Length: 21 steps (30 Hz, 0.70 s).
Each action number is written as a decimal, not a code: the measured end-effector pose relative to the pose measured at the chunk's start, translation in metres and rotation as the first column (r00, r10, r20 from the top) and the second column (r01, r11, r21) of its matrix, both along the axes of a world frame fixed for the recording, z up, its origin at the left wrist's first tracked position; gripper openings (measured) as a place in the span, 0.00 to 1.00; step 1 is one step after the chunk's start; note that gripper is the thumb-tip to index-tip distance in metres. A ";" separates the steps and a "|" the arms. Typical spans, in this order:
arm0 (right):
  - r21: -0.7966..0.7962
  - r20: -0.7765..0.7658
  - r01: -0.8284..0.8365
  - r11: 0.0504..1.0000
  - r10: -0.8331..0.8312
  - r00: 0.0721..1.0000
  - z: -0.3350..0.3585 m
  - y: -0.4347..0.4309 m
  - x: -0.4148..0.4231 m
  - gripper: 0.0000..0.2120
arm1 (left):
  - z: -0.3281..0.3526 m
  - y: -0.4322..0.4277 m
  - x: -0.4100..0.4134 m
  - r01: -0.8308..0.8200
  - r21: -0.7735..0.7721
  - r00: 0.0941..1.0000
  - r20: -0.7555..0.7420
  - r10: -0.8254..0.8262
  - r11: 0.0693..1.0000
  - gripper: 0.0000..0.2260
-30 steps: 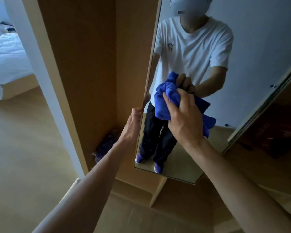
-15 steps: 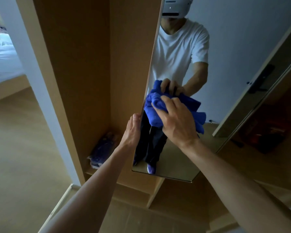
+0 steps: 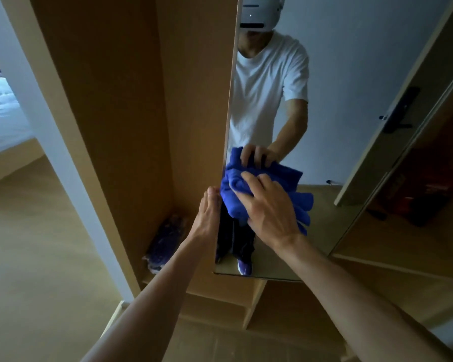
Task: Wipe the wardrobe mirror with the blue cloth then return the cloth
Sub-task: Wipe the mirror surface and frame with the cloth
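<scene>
The right hand [image 3: 270, 210] curls over the soft blue cloth [image 3: 236, 189] on the tall wardrobe mirror [image 3: 351, 74], just beside the left hand [image 3: 207, 218] gripping its edge. Bare glass lies right.

Readable text: none anywhere in the frame.
T-shirt [image 3: 267, 82], reflected in the wardrobe mirror [image 3: 351, 61], upper centre: plain white, no legible print.
Headset [image 3: 259, 11], top centre: one small light dot, no lettering.
Door lock [image 3: 400, 111], right: dark, nothing legible.

Head-worn view, forward-down, close to mirror [image 3: 351, 74]
</scene>
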State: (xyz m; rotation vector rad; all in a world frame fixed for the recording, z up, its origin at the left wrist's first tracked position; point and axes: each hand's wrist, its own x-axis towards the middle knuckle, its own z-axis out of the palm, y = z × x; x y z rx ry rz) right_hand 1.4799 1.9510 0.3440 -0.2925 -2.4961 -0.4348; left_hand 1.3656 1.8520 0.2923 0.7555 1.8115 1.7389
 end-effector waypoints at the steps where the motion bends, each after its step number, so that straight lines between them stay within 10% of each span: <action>1: -0.001 -0.049 0.005 1.000 -0.005 0.999 0.011 0.003 -0.001 0.20 | -0.001 0.000 0.001 0.005 0.001 1.000 -0.006 -0.005 1.000 0.19; 5: 0.007 -0.167 0.015 1.000 -0.013 0.986 0.009 0.003 -0.007 0.18 | -0.014 0.002 0.005 -0.006 0.007 1.000 -0.021 0.006 1.000 0.22; 13: -0.107 0.195 0.039 0.994 -0.018 0.981 -0.069 0.000 0.004 0.22 | -0.024 0.012 0.004 -0.081 0.033 0.996 0.037 0.080 0.996 0.20; 21: -0.131 -0.201 0.016 0.991 -0.042 0.979 0.004 0.029 0.018 0.27 | -0.037 0.021 0.008 -0.164 -0.153 0.970 -0.203 0.132 0.974 0.19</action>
